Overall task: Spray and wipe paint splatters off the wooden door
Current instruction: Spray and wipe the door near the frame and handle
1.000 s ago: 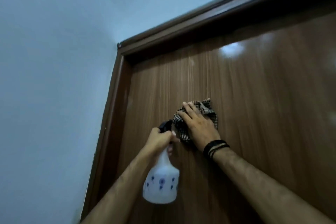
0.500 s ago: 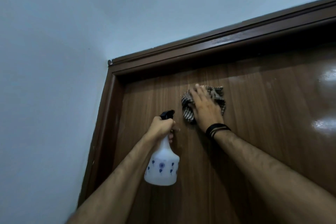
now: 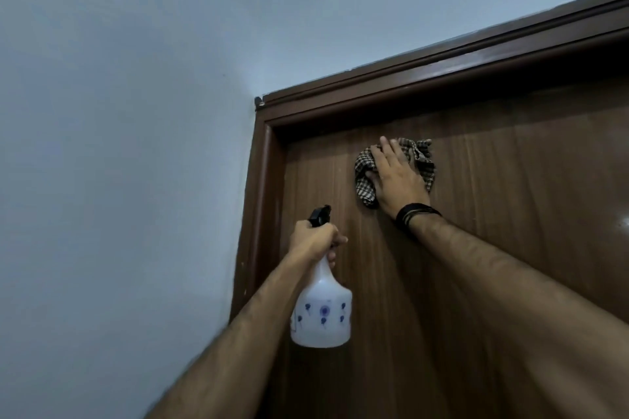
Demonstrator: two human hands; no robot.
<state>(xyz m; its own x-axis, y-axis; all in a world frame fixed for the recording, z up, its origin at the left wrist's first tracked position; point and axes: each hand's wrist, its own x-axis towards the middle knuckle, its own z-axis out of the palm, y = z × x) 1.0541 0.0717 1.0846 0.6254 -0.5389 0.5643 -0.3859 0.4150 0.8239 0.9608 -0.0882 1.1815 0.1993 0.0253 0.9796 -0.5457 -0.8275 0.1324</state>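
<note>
Wiping has climbed toward twelve o'clock: right hand (image 3: pixel 396 177) presses the checked cloth (image 3: pixel 364 177) flat near the door (image 3: pixel 493 214) top, left hand (image 3: pixel 315 241) grips the spray bottle (image 3: pixel 321 313), lower panels apparently left.

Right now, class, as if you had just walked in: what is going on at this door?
A person is cleaning a wooden door near its top left corner. The right hand presses a checked cloth flat against the door, just below the door frame. The left hand grips the neck of a white spray bottle, held lower and to the left, its black nozzle pointing up. No spray is visible at this moment.
</note>
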